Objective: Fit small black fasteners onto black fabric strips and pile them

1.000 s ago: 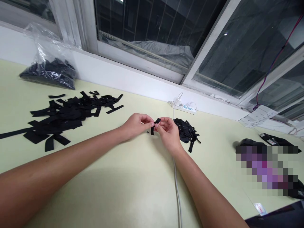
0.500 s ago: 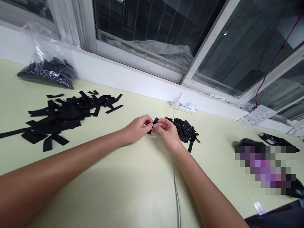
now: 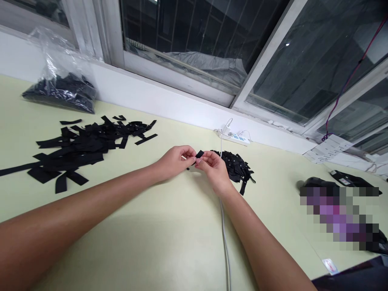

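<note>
Above the middle of the table, my left hand [image 3: 176, 162] and my right hand [image 3: 214, 169] meet at the fingertips. Both pinch one short black fabric strip [image 3: 199, 154], whose end sticks up between them; the fingers cover much of it. A small dark bit with a light centre [image 3: 188, 168] shows just under my left fingers. Behind my right hand lies a heap of black strip pieces [image 3: 238, 165] with small shiny dots. To the left of my left hand spreads a loose pile of longer flat black strips [image 3: 81, 141].
A clear plastic bag [image 3: 60, 87] of black pieces stands at the back left. A white power strip [image 3: 235, 137] sits by the wall, and its grey cable [image 3: 223, 234] runs forward under my right arm. Black items [image 3: 354, 182] and a blurred-out patch are at right.
The black strip has shifted slightly between my fingertips, and its lower end is now mostly hidden. My left fingers have curled a little. The piles look the same.
</note>
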### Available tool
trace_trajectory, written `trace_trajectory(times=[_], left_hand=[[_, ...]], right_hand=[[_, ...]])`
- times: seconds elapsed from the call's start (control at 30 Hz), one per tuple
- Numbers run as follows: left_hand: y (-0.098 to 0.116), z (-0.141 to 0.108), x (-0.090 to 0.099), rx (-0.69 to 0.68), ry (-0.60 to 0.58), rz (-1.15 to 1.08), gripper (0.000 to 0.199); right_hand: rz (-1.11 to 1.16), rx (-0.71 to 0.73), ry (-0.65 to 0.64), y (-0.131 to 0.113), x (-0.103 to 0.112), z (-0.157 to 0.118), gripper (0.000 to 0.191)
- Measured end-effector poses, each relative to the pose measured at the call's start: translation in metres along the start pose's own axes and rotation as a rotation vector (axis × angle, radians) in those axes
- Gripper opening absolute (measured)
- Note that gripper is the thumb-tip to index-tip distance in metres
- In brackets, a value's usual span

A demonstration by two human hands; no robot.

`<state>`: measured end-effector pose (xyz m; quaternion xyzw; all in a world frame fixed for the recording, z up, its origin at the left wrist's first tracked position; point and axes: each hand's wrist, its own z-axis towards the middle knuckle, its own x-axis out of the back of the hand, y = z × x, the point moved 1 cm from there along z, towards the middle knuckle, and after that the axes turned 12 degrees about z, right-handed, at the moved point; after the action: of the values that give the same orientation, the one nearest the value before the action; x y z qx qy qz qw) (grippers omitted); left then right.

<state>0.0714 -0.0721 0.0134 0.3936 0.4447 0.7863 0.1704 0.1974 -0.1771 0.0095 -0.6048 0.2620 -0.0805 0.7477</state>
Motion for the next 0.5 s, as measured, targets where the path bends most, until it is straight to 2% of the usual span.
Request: trace_trajectory(times=[0.3,0.5], left_hand=[[-0.0023,0.0007,-0.0012,0.058,-0.051,-0.067,0.019],[0.0025,-0.0005,-0.0019,0.083,-0.060,-0.136,0.017]], right_hand=[[-0.011,-0.066,-0.053,-0.0028,0.0003,-0.0017,0.033],[-0.146,0.048,-0.053,-0.0002,0.0008,0.0006,0.027]])
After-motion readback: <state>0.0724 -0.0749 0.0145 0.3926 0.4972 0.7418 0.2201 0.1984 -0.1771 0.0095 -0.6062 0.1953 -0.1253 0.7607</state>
